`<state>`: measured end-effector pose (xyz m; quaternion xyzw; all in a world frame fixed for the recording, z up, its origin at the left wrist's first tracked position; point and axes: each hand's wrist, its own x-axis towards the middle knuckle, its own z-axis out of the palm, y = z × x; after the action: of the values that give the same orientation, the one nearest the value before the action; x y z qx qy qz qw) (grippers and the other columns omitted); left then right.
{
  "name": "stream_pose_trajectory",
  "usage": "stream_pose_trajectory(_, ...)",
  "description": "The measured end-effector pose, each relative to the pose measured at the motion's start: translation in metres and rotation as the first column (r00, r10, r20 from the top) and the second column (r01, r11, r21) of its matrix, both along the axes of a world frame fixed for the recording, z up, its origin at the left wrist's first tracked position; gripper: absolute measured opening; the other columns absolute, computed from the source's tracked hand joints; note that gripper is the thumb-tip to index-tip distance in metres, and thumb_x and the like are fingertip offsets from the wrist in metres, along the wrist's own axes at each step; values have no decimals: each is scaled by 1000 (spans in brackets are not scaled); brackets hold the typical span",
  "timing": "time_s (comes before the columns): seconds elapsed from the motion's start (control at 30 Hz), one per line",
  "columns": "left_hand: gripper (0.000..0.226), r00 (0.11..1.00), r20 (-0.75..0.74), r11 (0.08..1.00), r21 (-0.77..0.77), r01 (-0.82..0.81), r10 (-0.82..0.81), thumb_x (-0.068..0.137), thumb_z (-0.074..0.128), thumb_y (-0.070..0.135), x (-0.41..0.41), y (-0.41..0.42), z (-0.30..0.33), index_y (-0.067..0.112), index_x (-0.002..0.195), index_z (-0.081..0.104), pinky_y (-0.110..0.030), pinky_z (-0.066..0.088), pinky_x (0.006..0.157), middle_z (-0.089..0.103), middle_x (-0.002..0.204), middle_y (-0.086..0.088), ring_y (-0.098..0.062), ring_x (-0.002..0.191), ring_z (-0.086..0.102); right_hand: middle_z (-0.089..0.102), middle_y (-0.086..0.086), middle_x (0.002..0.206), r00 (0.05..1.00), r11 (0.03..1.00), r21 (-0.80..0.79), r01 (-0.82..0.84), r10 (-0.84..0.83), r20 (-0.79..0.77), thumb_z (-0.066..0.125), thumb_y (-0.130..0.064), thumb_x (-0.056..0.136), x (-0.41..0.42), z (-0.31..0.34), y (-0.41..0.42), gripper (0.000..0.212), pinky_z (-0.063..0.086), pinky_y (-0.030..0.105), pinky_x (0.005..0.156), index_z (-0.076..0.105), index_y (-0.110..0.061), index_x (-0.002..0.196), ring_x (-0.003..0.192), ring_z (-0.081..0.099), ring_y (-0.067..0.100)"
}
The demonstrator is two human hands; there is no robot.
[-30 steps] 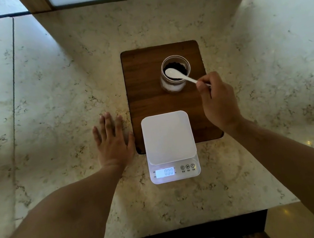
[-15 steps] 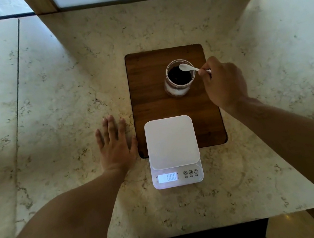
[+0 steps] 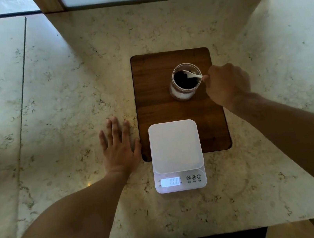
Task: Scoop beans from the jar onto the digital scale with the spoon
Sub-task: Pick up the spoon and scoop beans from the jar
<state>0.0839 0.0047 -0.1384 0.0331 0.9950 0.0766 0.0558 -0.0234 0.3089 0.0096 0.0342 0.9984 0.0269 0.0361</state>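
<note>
White spoon (image 3: 192, 74) in jar (image 3: 186, 82), right hand (image 3: 227, 85) beside

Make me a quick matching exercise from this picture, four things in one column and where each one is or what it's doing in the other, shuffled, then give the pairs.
1. spoon
2. left hand
3. digital scale
4. jar

A. flat on the stone counter
B. bowl dipped in the dark beans
C. reads zero, platform bare
D. upright on the wooden board

Pairs: 1-B, 2-A, 3-C, 4-D
</note>
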Motion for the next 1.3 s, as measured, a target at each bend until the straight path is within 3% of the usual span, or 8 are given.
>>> stream_pose_trajectory(0.27, 72, 1000, -6, 1000, -2, 6, -6, 98, 26, 53, -1, 0, 0, 17, 160, 17, -55, 2, 124, 4, 168, -17, -31, 156, -6, 67, 19, 92, 996, 998, -54, 12, -8, 85, 49, -16, 93, -11, 5, -7, 19, 38, 34, 61, 66, -6, 93, 81, 62, 38)
stream_pose_trajectory(0.43, 72, 1000, -5, 1000, -8, 4, -4, 98, 26, 53, -1, 0, 0, 17, 160, 17, -55, 3, 124, 3, 168, -17, -31, 156, -7, 50, 8, 73, 983, 986, -133, 97, -74, 166, 49, -11, 89, -13, 0, -11, 12, 37, 31, 58, 59, -11, 82, 65, 48, 26)
stream_pose_trajectory(0.53, 72, 1000, 2, 1000, -5, 2, -2, 98, 25, 53, -1, 1, 1, 17, 160, 18, -55, 2, 124, 3, 168, -17, -31, 156, -7, 60, 13, 77, 968, 958, -225, 177, -129, 215, 47, -9, 88, -16, -5, -7, 18, 36, 27, 52, 58, -9, 75, 65, 55, 28)
stream_pose_trajectory(0.73, 73, 1000, 1, 1000, -23, 7, -7, 98, 23, 54, 0, 0, 0, 18, 160, 15, -55, 1, 124, 2, 168, -17, -31, 156, -8, 65, 23, 113, 896, 855, -353, 379, -245, 369, 46, -16, 92, -26, -11, -2, 32, 40, 33, 74, 64, 1, 113, 85, 48, 27)
stream_pose_trajectory(0.97, 72, 999, -32, 1000, -8, 5, -5, 98, 26, 53, 0, -2, -6, 18, 160, 16, -56, 4, 124, 3, 168, -16, -30, 156, -7, 65, 22, 120, 847, 752, -439, 491, -296, 441, 51, -15, 91, -26, -7, -2, 34, 44, 34, 82, 65, 2, 117, 89, 50, 24)
stream_pose_trajectory(1.1, 71, 999, -49, 1000, -10, 7, -8, 99, 24, 54, 0, -2, -9, 19, 160, 15, -55, 4, 124, 3, 169, -16, -30, 156, -7, 67, 17, 116, 825, 673, -496, 548, -340, 451, 59, -19, 92, -22, -6, -4, 26, 53, 38, 85, 71, -1, 107, 94, 62, 29)
stream_pose_trajectory(1.17, 71, 998, -57, 1000, -7, 7, -8, 99, 25, 54, 0, -2, -10, 19, 160, 16, -55, 3, 124, 4, 168, -16, -30, 156, -6, 68, 13, 109, 805, 617, -522, 589, -388, 449, 62, -23, 93, -19, -7, -6, 25, 56, 39, 78, 71, -4, 106, 88, 63, 27)
stream_pose_trajectory(1.3, 71, 998, -67, 1000, -16, 9, -10, 99, 25, 54, -1, -3, -13, 19, 159, 17, -54, 1, 123, 5, 168, -16, -30, 156, -5, 60, 3, 84, 759, 503, -569, 651, -440, 480, 62, -24, 93, -15, -6, -7, 25, 43, 27, 52, 70, -6, 109, 65, 52, 15)
